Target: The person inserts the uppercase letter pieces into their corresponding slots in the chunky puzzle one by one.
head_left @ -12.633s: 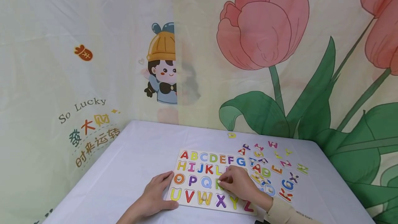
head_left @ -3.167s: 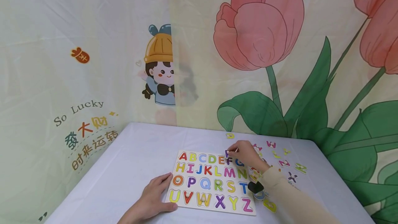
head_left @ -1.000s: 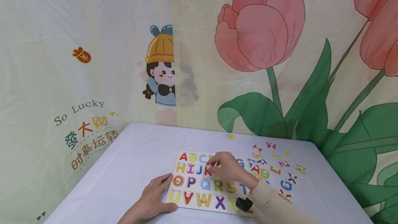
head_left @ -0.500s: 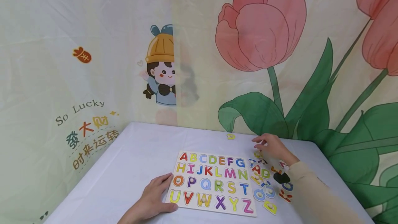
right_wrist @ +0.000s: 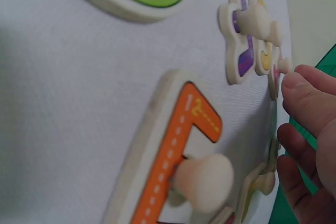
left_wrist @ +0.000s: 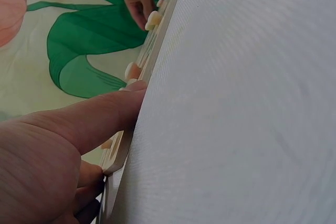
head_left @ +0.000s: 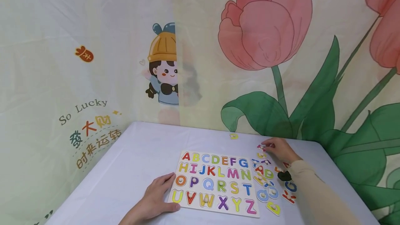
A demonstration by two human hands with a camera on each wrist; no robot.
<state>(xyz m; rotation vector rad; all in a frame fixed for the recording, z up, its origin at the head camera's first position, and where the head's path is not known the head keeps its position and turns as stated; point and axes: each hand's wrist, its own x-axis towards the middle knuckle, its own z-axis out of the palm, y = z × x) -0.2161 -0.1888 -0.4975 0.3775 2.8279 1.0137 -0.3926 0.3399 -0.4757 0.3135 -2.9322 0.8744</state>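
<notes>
A white alphabet puzzle board (head_left: 199, 186) lies on the table, with knobbed letter pieces in several places, among them the orange O (head_left: 180, 180), purple P (head_left: 193, 182) and red V (head_left: 190, 196). My left hand (head_left: 155, 197) holds the board's near left corner, thumb along the front edge and fingers at the left side (left_wrist: 68, 145). At the far right, my right hand (head_left: 280, 149) reaches a small pink letter piece (head_left: 261, 147). Thumb and index fingertips (right_wrist: 296, 83) are right at its knob (right_wrist: 285, 65); whether they pinch it I cannot tell.
Loose knobbed letters spread right of the board, including a red A (head_left: 259, 170), a green D (head_left: 268, 174), a blue Q (head_left: 263, 195) and an orange piece (right_wrist: 173, 145). One yellow piece (head_left: 233, 136) lies by the back edge. A patterned curtain (head_left: 200, 61) hangs behind.
Since the oldest frame, R, V and P pieces have gone into the board. My right hand has left the board for the pink piece, its fingertips drawing closer together. The left hand stays put.
</notes>
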